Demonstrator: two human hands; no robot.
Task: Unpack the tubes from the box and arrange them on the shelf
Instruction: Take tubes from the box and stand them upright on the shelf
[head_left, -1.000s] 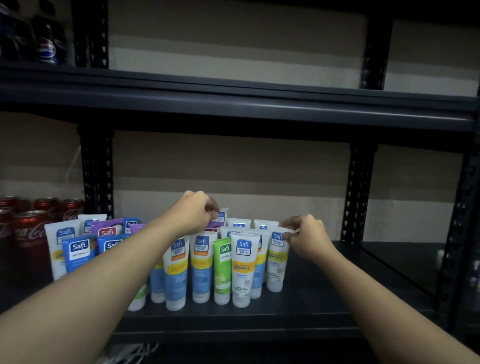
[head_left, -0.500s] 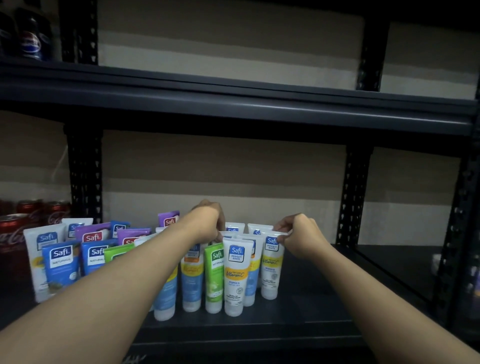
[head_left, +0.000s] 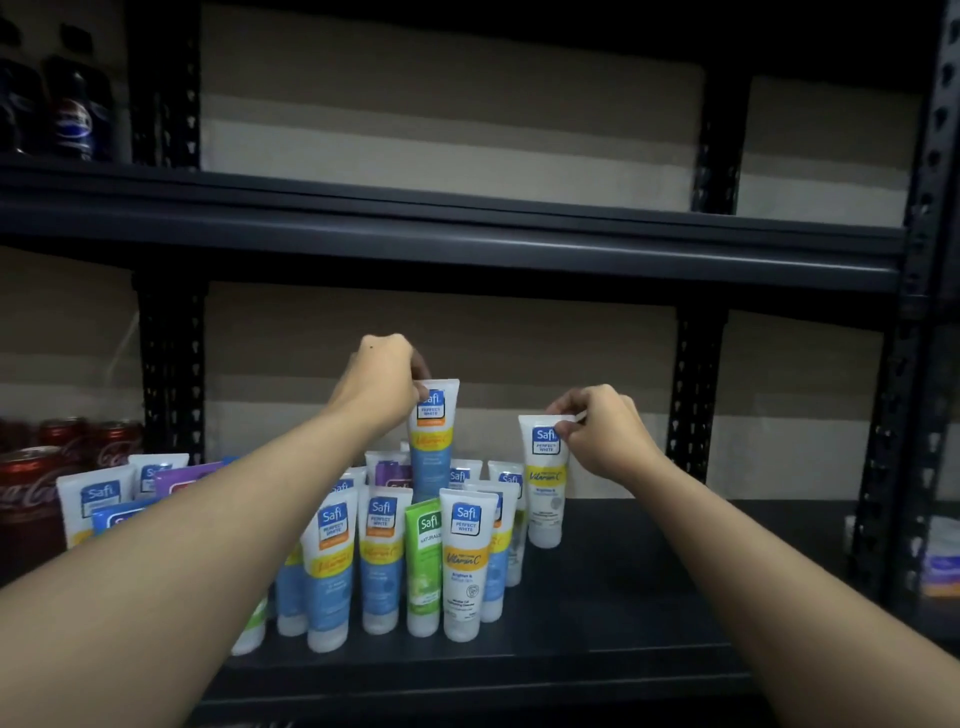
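Several Safi tubes (head_left: 462, 561) stand cap-down in a cluster on the dark shelf (head_left: 623, 613). My left hand (head_left: 382, 382) pinches the crimped top of a blue-and-white tube (head_left: 434, 441) and holds it lifted above the cluster. My right hand (head_left: 605, 434) pinches the top of a white Vitamin C tube (head_left: 545, 488), held raised at the right edge of the group. More tubes in white, blue and purple (head_left: 98, 499) stand to the left, partly hidden by my left forearm. The box is out of view.
Red cola cans (head_left: 31, 493) stand at the far left of the same shelf. Dark soda bottles (head_left: 72, 119) sit on the upper shelf (head_left: 467, 234). Black perforated uprights (head_left: 696, 395) frame the bay. Bare dark shelf lies right of the tubes; packaged goods (head_left: 943, 566) show at the far right.
Both hands have risen, each lifting a tube out of the cluster: the left a blue-and-white one from the back, the right a white Vitamin C one from the right edge.
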